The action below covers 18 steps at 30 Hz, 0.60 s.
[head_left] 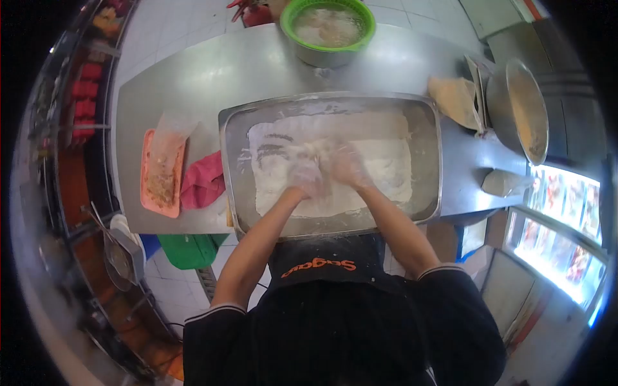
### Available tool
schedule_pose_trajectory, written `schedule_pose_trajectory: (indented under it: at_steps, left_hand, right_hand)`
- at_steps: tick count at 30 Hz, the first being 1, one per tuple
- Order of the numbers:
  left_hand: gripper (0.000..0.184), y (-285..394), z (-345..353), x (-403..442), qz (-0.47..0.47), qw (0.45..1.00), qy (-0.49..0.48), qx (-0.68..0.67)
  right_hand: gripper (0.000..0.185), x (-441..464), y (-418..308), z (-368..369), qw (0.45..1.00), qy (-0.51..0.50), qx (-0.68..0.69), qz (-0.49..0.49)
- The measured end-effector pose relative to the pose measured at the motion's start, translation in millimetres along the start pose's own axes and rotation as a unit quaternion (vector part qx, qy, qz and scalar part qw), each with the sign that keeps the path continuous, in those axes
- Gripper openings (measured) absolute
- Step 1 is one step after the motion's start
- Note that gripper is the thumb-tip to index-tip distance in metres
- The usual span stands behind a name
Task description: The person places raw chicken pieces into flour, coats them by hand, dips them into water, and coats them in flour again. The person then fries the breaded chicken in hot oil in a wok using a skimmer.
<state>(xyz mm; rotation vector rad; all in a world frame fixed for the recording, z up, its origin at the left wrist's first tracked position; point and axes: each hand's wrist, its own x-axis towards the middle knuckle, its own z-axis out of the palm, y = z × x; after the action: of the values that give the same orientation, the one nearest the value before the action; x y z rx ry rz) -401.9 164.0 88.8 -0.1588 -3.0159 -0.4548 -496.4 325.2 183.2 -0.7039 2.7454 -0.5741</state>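
A large rectangular metal tray [427, 161] holds a bed of white powder that looks like flour [386, 151]. Both of my hands are down in the powder near the middle of the tray, close together. My left hand [307, 180] is whitish and smeared by motion. Beside it, my right hand [347, 167] is just as pale and blurred. Whether the white on them is powder or thin gloves I cannot tell. Their fingers do not show clearly, and anything held in them is hidden. Dark furrows mark the powder at the upper left.
A green basket [367, 38] sits in a pot with pale pieces in liquid behind the tray. Left are a pink tray [147, 186] with food and plastic, and a pink cloth [203, 182]. At right stand a tilted metal bowl [502, 103] and a bag [456, 100].
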Motion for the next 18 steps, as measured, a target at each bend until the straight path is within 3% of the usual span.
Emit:
schedule_pose_trajectory:
  at_steps: [1, 2, 3, 5, 6, 7, 8, 9, 10, 11, 12, 14, 15, 16, 17, 18]
  left_hand:
    - [0.020, 13, -27, -4, 0.019, 0.977, -0.182, -0.106]
    - [0.020, 25, -54, -8, 0.031, 0.912, -0.356, -0.204]
    - [0.020, 30, -75, -14, 0.033, 0.911, -0.358, -0.203]
    - [0.042, 33, -117, -23, -0.088, 0.869, -0.361, -0.325]
    - [0.042, 36, -151, -17, -0.095, 0.868, -0.359, -0.329]
    - [0.041, 42, -190, -10, -0.206, 0.876, -0.344, -0.268]
    - [0.040, 38, -189, -21, -0.263, 0.872, -0.339, -0.236]
    - [0.040, 33, -189, -32, -0.319, 0.863, -0.333, -0.205]
    - [0.047, 15, -153, -54, -0.409, 0.815, -0.301, -0.280]
    - [0.050, 12, -137, -57, -0.447, 0.787, -0.282, -0.317]
    - [0.054, 9, -122, -61, -0.485, 0.758, -0.259, -0.351]
    - [0.056, 29, -110, -56, -0.548, 0.628, -0.118, -0.539]
    - [0.056, 29, -87, -66, -0.546, 0.630, -0.116, -0.540]
    - [0.052, 27, -53, -81, -0.500, 0.591, -0.123, -0.621]
    - [0.049, 25, -35, -88, -0.450, 0.547, -0.130, -0.694]
    - [0.049, 32, -41, -74, -0.449, 0.550, -0.128, -0.693]
  right_hand:
    - [0.029, -4, -17, -13, 0.988, -0.128, -0.062, -0.061]
    - [0.028, -8, -26, -21, 0.951, -0.254, -0.122, -0.126]
    - [0.028, -18, -16, -18, 0.952, -0.254, -0.120, -0.124]
    - [0.027, -41, 28, -8, 0.909, -0.317, 0.036, -0.268]
    - [0.029, -52, 53, -4, 0.936, -0.213, 0.081, -0.268]
    - [0.031, -60, 70, -1, 0.950, -0.109, 0.126, -0.263]
    - [0.031, -63, 67, -9, 0.948, -0.121, 0.128, -0.265]
    - [0.034, -64, 58, -27, 0.991, -0.120, 0.036, -0.055]
    - [0.038, -62, 54, -38, 0.980, -0.106, -0.062, 0.156]
    - [0.038, -64, 56, -26, 0.980, -0.102, -0.063, 0.156]
    - [0.048, -69, 57, -3, 0.963, -0.094, -0.003, 0.252]
    - [0.063, -70, 42, 4, 0.937, -0.170, 0.080, 0.293]
    - [0.061, -71, 27, 5, 0.933, -0.226, 0.094, 0.264]
    - [0.059, -73, 11, 7, 0.925, -0.280, 0.109, 0.234]
    - [0.053, -73, -4, 17, 0.917, -0.306, 0.118, 0.226]
    - [0.053, -70, -13, 20, 0.918, -0.305, 0.120, 0.223]
